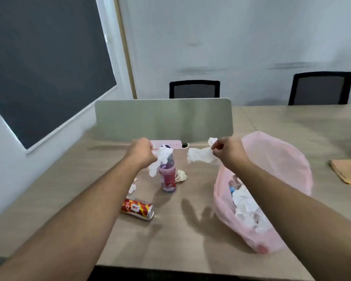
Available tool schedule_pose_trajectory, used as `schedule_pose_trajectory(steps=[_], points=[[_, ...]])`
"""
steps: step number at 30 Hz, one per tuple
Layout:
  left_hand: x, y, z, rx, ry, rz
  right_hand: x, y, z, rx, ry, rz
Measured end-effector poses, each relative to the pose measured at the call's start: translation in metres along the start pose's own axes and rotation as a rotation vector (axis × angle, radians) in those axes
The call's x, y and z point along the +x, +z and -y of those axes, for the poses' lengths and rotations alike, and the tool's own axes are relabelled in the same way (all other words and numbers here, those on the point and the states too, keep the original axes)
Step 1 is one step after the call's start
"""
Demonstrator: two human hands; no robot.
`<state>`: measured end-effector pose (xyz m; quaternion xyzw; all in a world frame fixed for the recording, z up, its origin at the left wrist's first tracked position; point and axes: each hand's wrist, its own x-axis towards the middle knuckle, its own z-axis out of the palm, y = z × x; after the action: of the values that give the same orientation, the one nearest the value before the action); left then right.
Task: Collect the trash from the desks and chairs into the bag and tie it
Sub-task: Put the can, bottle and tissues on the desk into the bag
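The person's left hand (141, 152) was raised over the surface (170, 240), its fingers (149, 148) curled tight around a white tissue (160, 159) whose loose end hung down in front of an upright plastic bottle (168, 177). The right hand (227, 152) was held at about the same height, its fingers (218, 149) pinching a second white tissue (200, 155) that trailed out toward the left. Both pieces were off the surface, and the two hands were well apart.

The pink bag (282, 159) lay open on the surface just below and to the right of the right hand, slumped on its side with its mouth facing the person. Crumpled white paper (245, 205) and a few coloured scraps showed inside it.

More trash remained on the surface. A red can (138, 207) lay on its side near the left forearm. A crumpled paper ball (180, 175) sat just beside the bottle on its right, and small white scraps (133, 186) lay to its left.

Behind the hands a grey divider panel (162, 118) stood upright across the surface, with a pink strip (170, 144) along its base. Two dark mesh chairs (194, 89) stood past it against the wall. An orange cloth (346, 171) lay folded at the right edge, and a dark board (45, 57) hung on the wall at left.
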<state>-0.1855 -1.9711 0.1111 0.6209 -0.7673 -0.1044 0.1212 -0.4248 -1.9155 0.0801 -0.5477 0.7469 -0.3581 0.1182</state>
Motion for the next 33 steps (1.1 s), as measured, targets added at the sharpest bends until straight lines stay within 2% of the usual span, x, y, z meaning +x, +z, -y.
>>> schedule_pose_trajectory(steps=[4,7,11,15,17,22,27,33], points=[[0.003,0.013,-0.08,-0.203,0.15,-0.061,-0.002,-0.058,-0.019,-0.011,0.006,-0.193],[-0.009,0.035,-0.137,-0.271,0.254,-0.007,-0.013,-0.086,-0.046,-0.089,0.059,-0.247],[-0.019,0.081,-0.179,-0.243,0.308,0.146,-0.03,-0.092,-0.093,-0.226,0.182,-0.173],[-0.023,0.114,-0.186,-0.229,0.369,0.412,-0.042,-0.087,-0.132,-0.388,0.279,0.079],[-0.023,0.117,-0.182,-0.264,0.377,0.444,-0.046,-0.084,-0.135,-0.431,0.296,0.131],[-0.003,0.099,-0.147,-0.248,0.331,0.265,-0.028,-0.069,-0.096,-0.452,0.147,-0.001],[0.016,0.066,-0.078,-0.162,0.214,0.145,-0.003,-0.023,-0.035,-0.31,-0.022,0.063],[0.018,0.039,0.037,-0.081,-0.019,0.058,0.01,0.045,0.026,-0.203,-0.145,0.103]])
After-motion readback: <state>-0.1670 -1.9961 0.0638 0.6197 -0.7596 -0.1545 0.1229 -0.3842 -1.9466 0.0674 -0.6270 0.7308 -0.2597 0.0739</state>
